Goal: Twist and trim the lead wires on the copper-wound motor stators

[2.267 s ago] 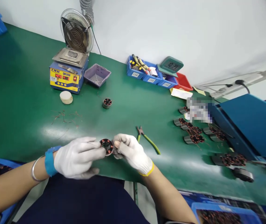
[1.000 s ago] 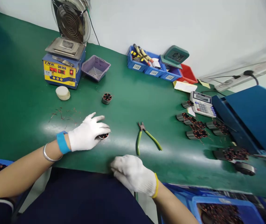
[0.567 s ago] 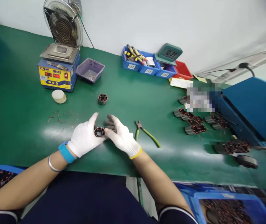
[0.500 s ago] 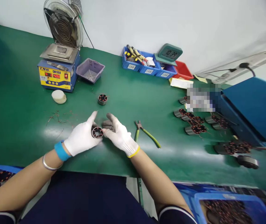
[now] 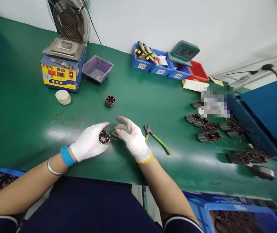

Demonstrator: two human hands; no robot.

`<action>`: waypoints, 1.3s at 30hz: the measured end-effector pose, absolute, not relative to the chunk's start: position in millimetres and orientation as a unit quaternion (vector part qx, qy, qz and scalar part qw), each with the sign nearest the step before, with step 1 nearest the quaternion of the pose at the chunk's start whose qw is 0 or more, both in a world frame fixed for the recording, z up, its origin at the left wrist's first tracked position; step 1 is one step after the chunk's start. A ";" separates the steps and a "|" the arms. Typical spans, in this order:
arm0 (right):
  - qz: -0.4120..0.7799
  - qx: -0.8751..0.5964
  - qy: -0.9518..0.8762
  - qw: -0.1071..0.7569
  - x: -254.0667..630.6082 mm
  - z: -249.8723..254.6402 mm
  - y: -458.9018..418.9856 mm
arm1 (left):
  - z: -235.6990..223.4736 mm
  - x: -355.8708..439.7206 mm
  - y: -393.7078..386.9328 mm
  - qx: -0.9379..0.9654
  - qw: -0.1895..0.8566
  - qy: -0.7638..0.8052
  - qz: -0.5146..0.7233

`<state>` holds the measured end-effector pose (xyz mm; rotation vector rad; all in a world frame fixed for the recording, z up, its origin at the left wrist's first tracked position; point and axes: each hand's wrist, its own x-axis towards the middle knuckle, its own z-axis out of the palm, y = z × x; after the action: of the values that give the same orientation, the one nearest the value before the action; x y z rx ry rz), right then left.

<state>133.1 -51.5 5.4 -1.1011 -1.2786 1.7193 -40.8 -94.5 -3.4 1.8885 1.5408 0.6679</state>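
Note:
A small round motor stator (image 5: 104, 138), a metal ring with copper windings, is gripped in my left hand (image 5: 87, 142), its open face turned up. My right hand (image 5: 131, 137) is just to the right, thumb and fingertips pinched together. A thin lead wire (image 5: 113, 138) sticks out of the stator towards those fingertips; its end is hard to make out. Both hands wear white gloves with grey fingertips. Green-handled cutters (image 5: 156, 139) lie with jaws apart beside my right hand. A second stator (image 5: 110, 101) stands on the bench beyond my hands.
A solder pot (image 5: 60, 72) stands at back left near a purple tray (image 5: 97, 68) and a round white pad (image 5: 63, 97). Wire scraps (image 5: 62, 119) lie left. Blue tool bins (image 5: 142, 64) and a clock (image 5: 185, 51) line the wall. Several stators (image 5: 204, 137) stand at right.
My right hand has drawn away from the stator to the right, and its fingers have curled in. The stator stays in my left hand. The whole view has shifted slightly.

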 end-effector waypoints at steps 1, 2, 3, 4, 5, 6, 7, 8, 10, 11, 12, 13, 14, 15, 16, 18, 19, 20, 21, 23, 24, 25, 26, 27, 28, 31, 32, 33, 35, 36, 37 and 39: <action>0.669 -0.420 -0.498 0.358 133.1 3.8 -51.5 | -4.0 -41.4 -92.7 0.715 0.304 0.575 0.256; 0.673 -0.411 -0.499 0.359 133.3 2.0 -51.3 | -4.5 -41.7 -90.6 0.714 0.308 0.570 0.265; 0.678 -0.402 -0.497 0.362 133.6 0.2 -51.1 | -4.8 -41.8 -88.5 0.712 0.318 0.563 0.274; 0.684 -0.393 -0.494 0.366 134.1 -1.5 -51.1 | -5.0 -41.7 -86.4 0.708 0.331 0.556 0.284; 0.689 -0.385 -0.490 0.371 134.7 -3.0 -51.3 | -5.2 -41.5 -84.8 0.703 0.341 0.551 0.293; 0.692 -0.382 -0.484 0.374 135.2 -4.1 -51.8 | -5.4 -41.2 -83.7 0.701 0.347 0.547 0.299; 0.694 -0.385 -0.480 0.373 135.7 -4.8 -52.6 | -5.8 -40.9 -83.3 0.701 0.345 0.547 0.301; 0.695 -0.393 -0.477 0.368 136.0 -5.3 -53.7 | -6.4 -40.7 -83.6 0.701 0.336 0.553 0.301; 0.700 -0.409 -0.480 0.335 135.7 -5.9 -56.5 | -8.5 -40.3 -85.6 0.690 0.309 0.579 0.305; 0.704 -0.412 -0.487 0.313 135.1 -6.3 -57.8 | -10.0 -40.2 -86.9 0.681 0.297 0.593 0.311; 0.708 -0.409 -0.496 0.294 134.5 -6.9 -58.9 | -11.8 -40.2 -88.0 0.671 0.289 0.603 0.320; 0.711 -0.402 -0.504 0.281 134.0 -7.7 -59.7 | -13.7 -40.4 -88.8 0.661 0.283 0.611 0.330; 0.714 -0.395 -0.509 0.274 133.7 -8.5 -60.1 | -15.7 -40.6 -89.2 0.655 0.281 0.614 0.338; 0.716 -0.389 -0.513 0.270 133.6 -9.2 -60.2 | -17.6 -40.9 -89.2 0.651 0.281 0.614 0.346; 0.717 -0.385 -0.515 0.270 133.9 -9.6 -60.1 | -19.2 -41.3 -88.8 0.648 0.284 0.611 0.356; 0.716 -0.387 -0.514 0.271 135.4 -9.5 -59.5 | -20.6 -42.2 -87.8 0.640 0.298 0.602 0.372; 0.714 -0.391 -0.512 0.273 136.5 -8.8 -59.3 | -20.3 -42.5 -87.5 0.638 0.308 0.596 0.378; 0.710 -0.398 -0.509 0.279 137.6 -7.9 -59.3 | -19.1 -42.7 -87.8 0.635 0.319 0.591 0.382; 0.706 -0.407 -0.505 0.285 138.6 -6.8 -59.3 | -17.3 -42.8 -88.6 0.634 0.329 0.587 0.381; 0.700 -0.418 -0.498 0.296 140.3 -5.0 -59.4 | -12.2 -42.7 -92.4 0.635 0.334 0.591 0.369; 0.700 -0.420 -0.495 0.299 140.8 -4.3 -59.2 | -9.5 -42.5 -95.0 0.635 0.328 0.599 0.361; 0.701 -0.422 -0.491 0.299 141.0 -3.9 -58.6 | -6.9 -42.2 -97.7 0.639 0.316 0.608 0.349; 0.703 -0.423 -0.488 0.298 141.1 -3.7 -57.5 | -4.7 -41.9 -100.2 0.649 0.298 0.616 0.332; 0.706 -0.424 -0.485 0.293 141.0 -3.6 -55.9 | -3.0 -41.6 -102.1 0.666 0.276 0.622 0.306; 0.711 -0.424 -0.483 0.285 140.7 -3.5 -53.7 | -2.0 -41.3 -103.3 0.687 0.255 0.623 0.272; 0.721 -0.420 -0.492 0.246 140.3 -2.3 -43.8 | -1.3 -40.6 -102.1 0.740 0.215 0.614 0.171; 0.721 -0.418 -0.504 0.227 140.7 -1.4 -39.5 | -1.6 -40.6 -100.8 0.746 0.213 0.612 0.153; 0.715 -0.420 -0.521 0.203 141.6 -0.4 -34.9 | -1.9 -40.8 -99.4 0.748 0.215 0.611 0.144; 0.693 -0.418 -0.571 0.139 144.8 2.5 -25.2 | -2.5 -41.4 -97.3 0.748 0.220 0.610 0.142; 0.677 -0.411 -0.603 0.098 146.6 4.4 -20.6 | -2.7 -41.7 -96.7 0.748 0.221 0.609 0.143; 0.653 -0.402 -0.640 0.056 148.2 6.5 -16.4 | -2.7 -41.8 -96.4 0.749 0.219 0.609 0.145; 0.577 -0.383 -0.721 -0.017 149.3 11.6 -10.0 | -2.4 -41.6 -96.6 0.749 0.217 0.609 0.146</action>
<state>149.3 -10.0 11.6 -1.2178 -2.2893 1.8339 -41.6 -96.6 -2.4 2.0754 1.6870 0.4047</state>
